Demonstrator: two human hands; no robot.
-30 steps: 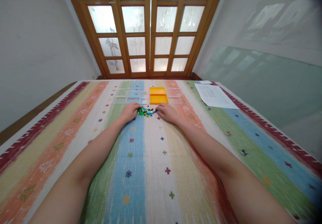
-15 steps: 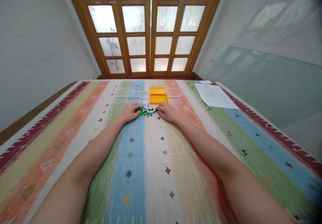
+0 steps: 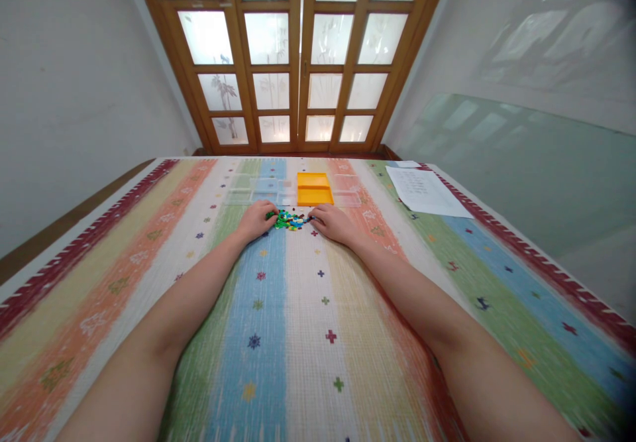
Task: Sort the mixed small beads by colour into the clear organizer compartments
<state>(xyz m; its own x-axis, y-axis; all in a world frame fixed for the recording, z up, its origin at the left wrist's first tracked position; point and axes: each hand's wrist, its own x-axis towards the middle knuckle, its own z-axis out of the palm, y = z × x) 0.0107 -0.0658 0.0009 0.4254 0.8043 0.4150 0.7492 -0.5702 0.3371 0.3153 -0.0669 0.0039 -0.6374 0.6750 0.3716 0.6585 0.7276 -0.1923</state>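
Observation:
A small heap of tiny plastic pieces (image 3: pixel 292 220), in green, blue, yellow, white and dark colours, lies on the striped tablecloth. Single pieces are too small to make out. At its left edge, my left hand (image 3: pixel 256 221) has its fingers curled against the green pieces. My right hand (image 3: pixel 332 222) rests at the opposite edge, fingertips bent together by some dark and blue pieces. Whatever either hand pinches is too small to name. Just behind the heap is an open yellow box (image 3: pixel 315 196) with a bar across its middle.
Clear plastic trays (image 3: pixel 263 191) lie left of the yellow box, and another clear tray (image 3: pixel 348 191) lies to its right. A printed paper sheet (image 3: pixel 427 190) is on the far right of the tablecloth (image 3: pixel 308 336). Wooden glazed doors (image 3: pixel 298 91) stand beyond the table.
Both hands stay at the two sides of the heap, with only slight finger movement. The whole view has shifted very slightly.

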